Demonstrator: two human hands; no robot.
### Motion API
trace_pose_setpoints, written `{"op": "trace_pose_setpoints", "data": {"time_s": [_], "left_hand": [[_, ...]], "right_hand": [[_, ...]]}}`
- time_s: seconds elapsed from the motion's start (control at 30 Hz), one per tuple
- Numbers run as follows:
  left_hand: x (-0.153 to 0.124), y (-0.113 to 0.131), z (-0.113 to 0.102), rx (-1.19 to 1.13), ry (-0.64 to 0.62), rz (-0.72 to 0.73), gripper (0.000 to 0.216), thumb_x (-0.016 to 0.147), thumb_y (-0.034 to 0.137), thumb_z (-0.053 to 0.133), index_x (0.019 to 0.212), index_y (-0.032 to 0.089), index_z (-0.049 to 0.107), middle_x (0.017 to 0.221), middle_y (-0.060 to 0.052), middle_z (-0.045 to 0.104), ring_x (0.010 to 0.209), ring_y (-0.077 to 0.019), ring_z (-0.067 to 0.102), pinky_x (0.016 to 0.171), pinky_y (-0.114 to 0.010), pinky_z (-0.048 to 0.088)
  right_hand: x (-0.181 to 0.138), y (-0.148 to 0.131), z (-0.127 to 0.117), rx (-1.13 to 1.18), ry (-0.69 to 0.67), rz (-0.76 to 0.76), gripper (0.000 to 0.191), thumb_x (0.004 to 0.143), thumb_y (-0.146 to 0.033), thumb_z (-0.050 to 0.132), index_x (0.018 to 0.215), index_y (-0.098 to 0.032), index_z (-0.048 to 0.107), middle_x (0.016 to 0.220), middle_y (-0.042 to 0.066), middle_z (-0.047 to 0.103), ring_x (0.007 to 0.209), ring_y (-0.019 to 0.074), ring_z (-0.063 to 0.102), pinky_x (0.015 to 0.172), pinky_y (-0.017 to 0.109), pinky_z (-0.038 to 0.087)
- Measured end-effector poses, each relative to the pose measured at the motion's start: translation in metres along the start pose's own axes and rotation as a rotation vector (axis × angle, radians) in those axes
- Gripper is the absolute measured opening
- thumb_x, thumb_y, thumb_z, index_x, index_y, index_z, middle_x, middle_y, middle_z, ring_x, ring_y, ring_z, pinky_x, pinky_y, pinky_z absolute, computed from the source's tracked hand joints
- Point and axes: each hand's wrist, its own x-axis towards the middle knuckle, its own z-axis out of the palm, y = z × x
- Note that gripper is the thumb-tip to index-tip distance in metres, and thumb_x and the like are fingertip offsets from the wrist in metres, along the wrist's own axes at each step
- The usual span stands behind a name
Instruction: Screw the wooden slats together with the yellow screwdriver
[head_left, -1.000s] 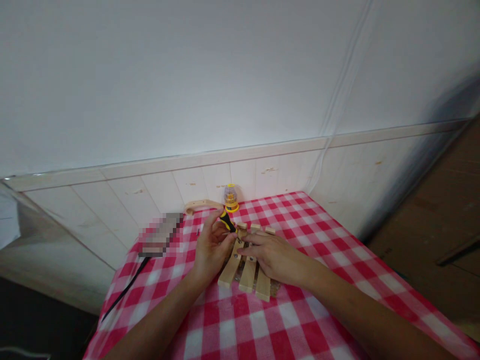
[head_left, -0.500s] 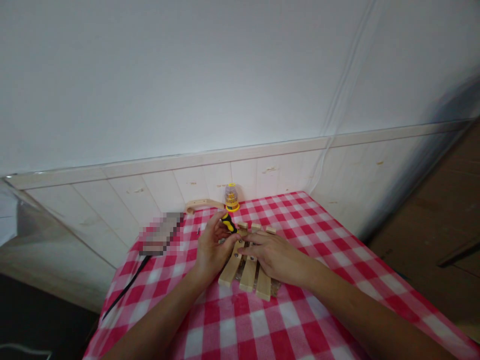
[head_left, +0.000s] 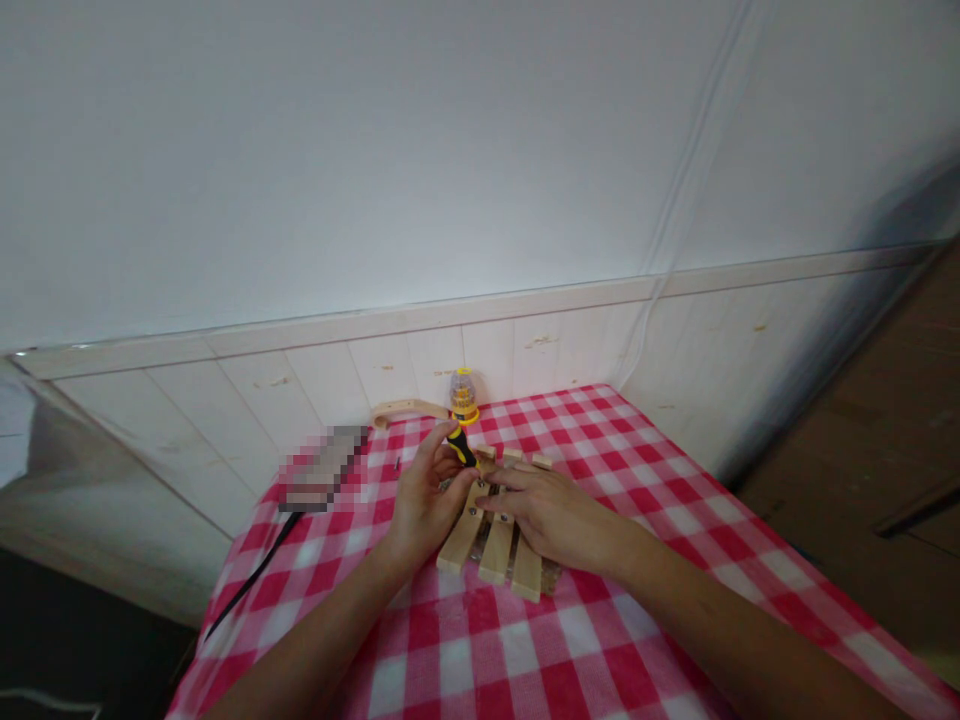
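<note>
A black and yellow screwdriver (head_left: 461,446) is gripped in my left hand (head_left: 424,498), its tip pointing down at the left slat of a wooden slat assembly (head_left: 495,545). That assembly lies on the red and white checked tablecloth (head_left: 600,620). My right hand (head_left: 551,512) lies flat on top of the slats, fingers stretched toward the screwdriver's tip, pressing the wood down. Screw heads show as small dark dots on the slats near my fingertips.
A yellow bit holder with a clear cap (head_left: 463,396) stands at the table's far edge by the wall. A curved wooden piece (head_left: 405,410) lies to its left. A blurred-out flat object (head_left: 321,468) with a black cable (head_left: 251,580) sits at the left.
My left hand has turned a little on the screwdriver, and the handle has shifted slightly right. My right hand stays on the slats.
</note>
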Motion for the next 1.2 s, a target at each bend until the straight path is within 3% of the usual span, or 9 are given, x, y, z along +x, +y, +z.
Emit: {"op": "trace_pose_setpoints", "data": {"time_s": [0.4, 0.67, 0.93, 1.2], "left_hand": [[-0.001, 0.005, 0.003, -0.081, -0.043, 0.010, 0.057, 0.096, 0.029, 0.079, 0.146, 0.028, 0.052, 0.114, -0.007, 0.079, 0.103, -0.0203, 0.081, 0.094, -0.033, 0.064], [0.001, 0.009, 0.005, 0.015, 0.129, 0.070, 0.067, 0.084, 0.028, 0.090, 0.142, 0.029, 0.057, 0.100, -0.001, 0.076, 0.085, -0.0162, 0.077, 0.073, -0.024, 0.061], [-0.003, 0.017, 0.002, 0.095, 0.144, 0.080, 0.070, 0.080, 0.020, 0.088, 0.142, 0.028, 0.056, 0.094, 0.001, 0.071, 0.075, -0.0146, 0.070, 0.059, -0.020, 0.055], [-0.005, 0.016, 0.001, 0.143, 0.119, 0.062, 0.069, 0.081, 0.022, 0.086, 0.143, 0.027, 0.056, 0.103, -0.003, 0.075, 0.079, -0.0157, 0.072, 0.060, -0.021, 0.057]], "right_hand": [[0.001, -0.006, -0.007, 0.001, -0.026, 0.014, 0.039, 0.099, -0.004, 0.064, 0.127, -0.024, 0.079, 0.153, 0.010, 0.069, 0.146, 0.0302, 0.060, 0.121, 0.052, 0.048], [0.000, -0.007, -0.009, 0.010, -0.008, 0.009, 0.040, 0.099, -0.005, 0.063, 0.129, -0.027, 0.079, 0.154, 0.009, 0.067, 0.151, 0.0292, 0.055, 0.122, 0.051, 0.047], [0.000, -0.005, -0.005, -0.009, -0.003, 0.001, 0.035, 0.102, -0.008, 0.061, 0.127, -0.027, 0.078, 0.150, 0.006, 0.070, 0.144, 0.0270, 0.060, 0.118, 0.045, 0.049], [0.000, -0.004, -0.004, -0.022, -0.023, 0.028, 0.036, 0.100, -0.007, 0.063, 0.126, -0.026, 0.078, 0.145, 0.009, 0.073, 0.141, 0.0289, 0.062, 0.116, 0.047, 0.050]]}}
